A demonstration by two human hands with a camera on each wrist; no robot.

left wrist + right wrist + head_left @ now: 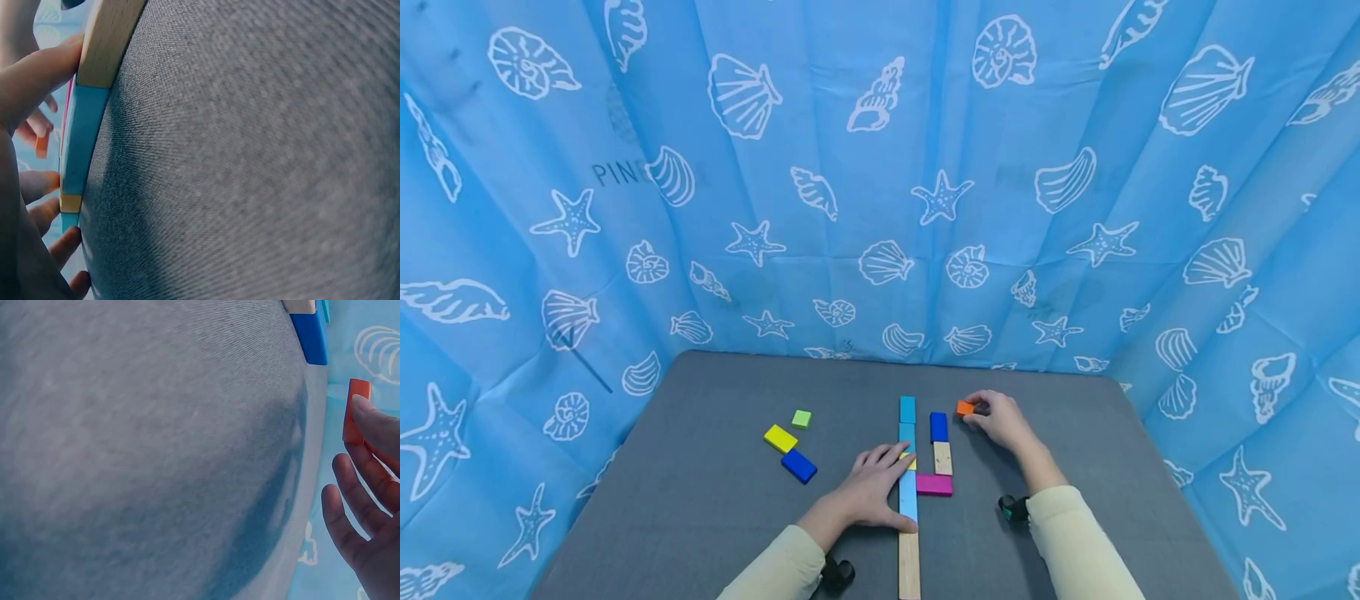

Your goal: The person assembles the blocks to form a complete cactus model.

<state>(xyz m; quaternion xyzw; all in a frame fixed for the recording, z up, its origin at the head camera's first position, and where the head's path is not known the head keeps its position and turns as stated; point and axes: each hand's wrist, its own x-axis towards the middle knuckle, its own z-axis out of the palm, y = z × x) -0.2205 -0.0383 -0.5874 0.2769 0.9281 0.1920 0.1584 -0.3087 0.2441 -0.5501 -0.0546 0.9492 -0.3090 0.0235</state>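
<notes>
My right hand (1006,423) pinches a small orange block (357,412) between thumb and fingers, lifted off the table. My left hand (868,487) lies spread along a straight row of blocks, thumb and fingertips touching its left side. In that row are a natural wood block (909,565), a light blue block (907,497), a yellow block (70,203) partly under the fingers, and two teal blocks, the far one (907,409) at the end. Right of the row, a magenta block (934,485), a short wooden block (942,458) and a dark blue block (938,427) form a side branch.
Left of the row lie a light green block (802,419), a yellow block (780,439) and a dark blue block (799,466). The grey cloth-covered table (715,517) ends at a blue shell-print curtain (820,275).
</notes>
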